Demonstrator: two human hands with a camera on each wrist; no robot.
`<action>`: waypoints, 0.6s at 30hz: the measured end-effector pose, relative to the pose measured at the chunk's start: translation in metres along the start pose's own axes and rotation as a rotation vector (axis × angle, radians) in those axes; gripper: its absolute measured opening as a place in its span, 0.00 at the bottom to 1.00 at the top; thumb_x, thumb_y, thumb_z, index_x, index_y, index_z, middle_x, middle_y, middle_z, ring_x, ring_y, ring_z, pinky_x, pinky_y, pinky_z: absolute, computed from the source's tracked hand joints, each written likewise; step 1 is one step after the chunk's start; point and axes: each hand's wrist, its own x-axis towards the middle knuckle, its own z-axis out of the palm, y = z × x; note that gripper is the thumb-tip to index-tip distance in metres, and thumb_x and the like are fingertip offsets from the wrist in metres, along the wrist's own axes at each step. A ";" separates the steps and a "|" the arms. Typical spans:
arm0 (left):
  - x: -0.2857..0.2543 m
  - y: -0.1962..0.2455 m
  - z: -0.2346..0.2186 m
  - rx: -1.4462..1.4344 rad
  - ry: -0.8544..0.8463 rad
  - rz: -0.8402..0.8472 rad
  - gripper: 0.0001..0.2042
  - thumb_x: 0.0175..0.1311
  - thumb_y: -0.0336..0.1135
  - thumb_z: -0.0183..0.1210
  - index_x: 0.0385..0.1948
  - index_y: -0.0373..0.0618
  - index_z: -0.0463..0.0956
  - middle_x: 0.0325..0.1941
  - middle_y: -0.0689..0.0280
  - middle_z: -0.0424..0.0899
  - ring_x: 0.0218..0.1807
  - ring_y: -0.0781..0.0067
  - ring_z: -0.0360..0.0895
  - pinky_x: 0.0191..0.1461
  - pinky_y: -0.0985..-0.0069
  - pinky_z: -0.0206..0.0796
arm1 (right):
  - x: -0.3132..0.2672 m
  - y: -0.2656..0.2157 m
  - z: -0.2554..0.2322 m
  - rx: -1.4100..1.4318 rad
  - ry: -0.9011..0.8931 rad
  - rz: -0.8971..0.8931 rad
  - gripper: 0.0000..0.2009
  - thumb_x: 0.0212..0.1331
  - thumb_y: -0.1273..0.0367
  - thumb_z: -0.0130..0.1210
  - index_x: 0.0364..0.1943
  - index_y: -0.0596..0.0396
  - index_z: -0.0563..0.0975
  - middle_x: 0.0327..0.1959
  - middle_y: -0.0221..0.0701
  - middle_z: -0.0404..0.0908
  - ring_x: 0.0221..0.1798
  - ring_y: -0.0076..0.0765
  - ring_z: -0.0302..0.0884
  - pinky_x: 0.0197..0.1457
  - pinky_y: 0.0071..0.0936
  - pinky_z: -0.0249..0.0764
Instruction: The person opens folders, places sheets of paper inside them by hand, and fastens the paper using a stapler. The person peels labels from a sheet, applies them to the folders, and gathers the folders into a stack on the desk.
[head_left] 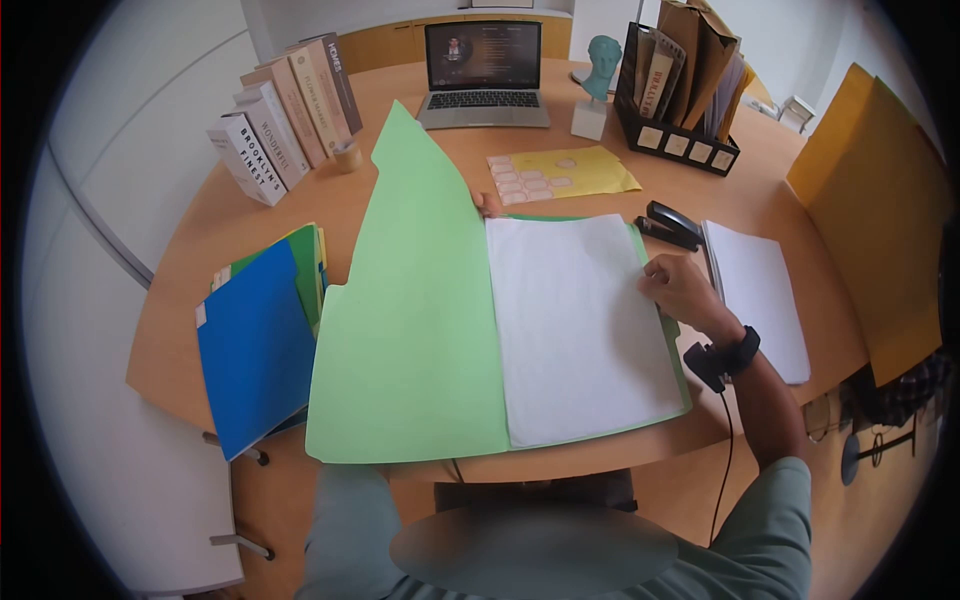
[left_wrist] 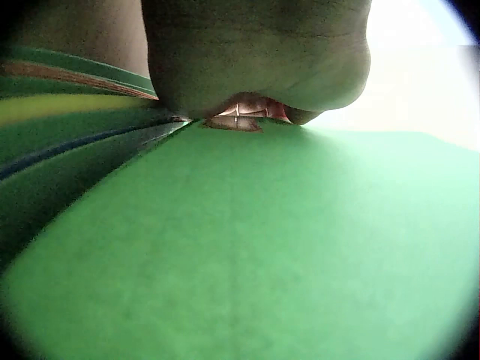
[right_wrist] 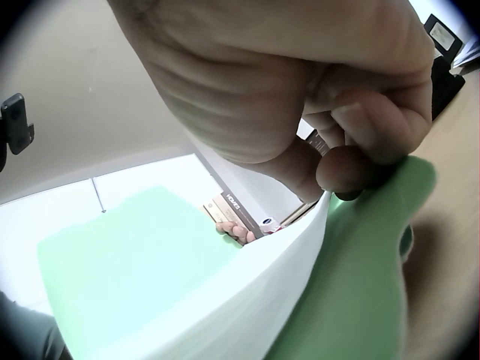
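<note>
A light green file folder (head_left: 410,300) is spread open above the front of the table, its left cover raised. White paper (head_left: 590,330) lies against its right side. My left hand (head_left: 487,204) is mostly hidden behind the cover and grips the folder at the top near the fold; its fingers (right_wrist: 236,231) show over the edge in the right wrist view. At the paper's right edge, my right hand (head_left: 690,292) pinches the sheet between thumb and finger (right_wrist: 352,169), with the green folder edge (right_wrist: 375,240) just beneath.
Blue and green folders (head_left: 255,340) overhang the table's left edge. To the right are a black stapler (head_left: 672,226), a paper stack (head_left: 760,295) and a tall yellow folder (head_left: 875,210). Behind stand books (head_left: 290,115), a laptop (head_left: 483,75), a bust (head_left: 600,70), a yellow envelope (head_left: 600,172) and a file organizer (head_left: 690,150).
</note>
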 end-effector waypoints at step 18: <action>0.017 0.005 0.003 0.044 -0.023 0.000 0.11 0.68 0.39 0.50 0.33 0.42 0.76 0.29 0.69 0.73 0.35 0.74 0.68 0.43 0.73 0.65 | 0.002 -0.004 -0.018 -0.254 0.191 -0.192 0.12 0.59 0.68 0.58 0.36 0.67 0.79 0.28 0.47 0.83 0.30 0.49 0.82 0.38 0.37 0.76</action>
